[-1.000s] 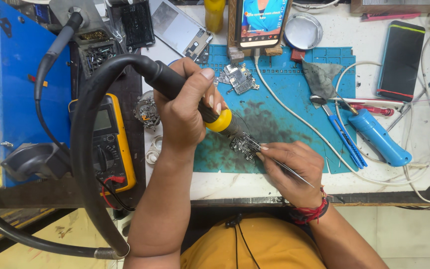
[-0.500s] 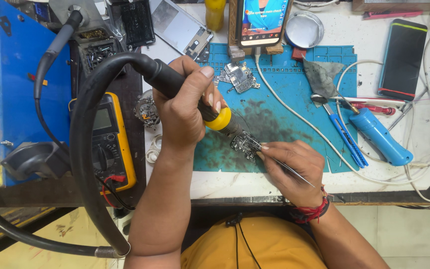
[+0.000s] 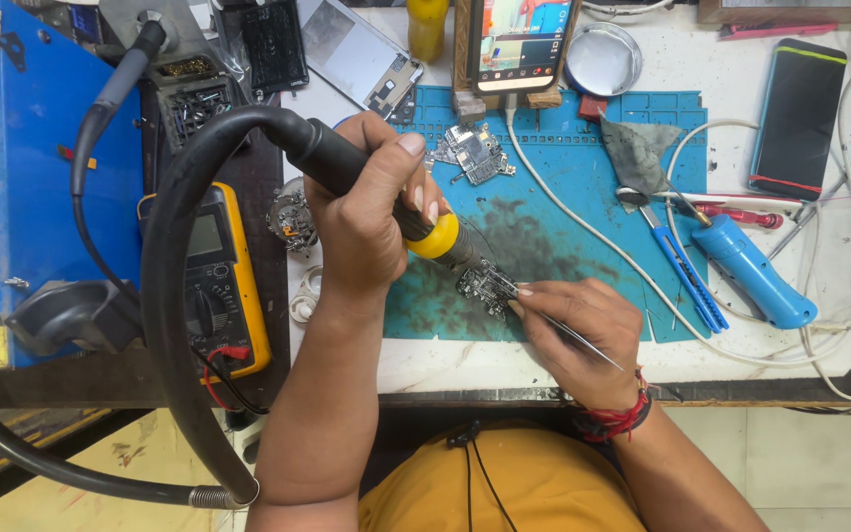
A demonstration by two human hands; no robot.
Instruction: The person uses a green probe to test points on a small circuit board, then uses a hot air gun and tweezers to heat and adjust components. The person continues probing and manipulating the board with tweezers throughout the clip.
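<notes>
- Where the white bench carries a stained blue work mat, a small circuit board lies on the mat's near part, between both hands.
- Left hand: its grip is wrapped tight around a black hot-air wand with a yellow collar, nozzle just above the board; one thick black hose loops off it.
- Right hand: fingers pressed together on thin tweezers, tips touching the board.
- One second board lies farther back on the mat.
- Two phones: one propped with its screen lit, one dark at right.
- One yellow meter sits left; one round tin lid behind; tiled floor below.
</notes>
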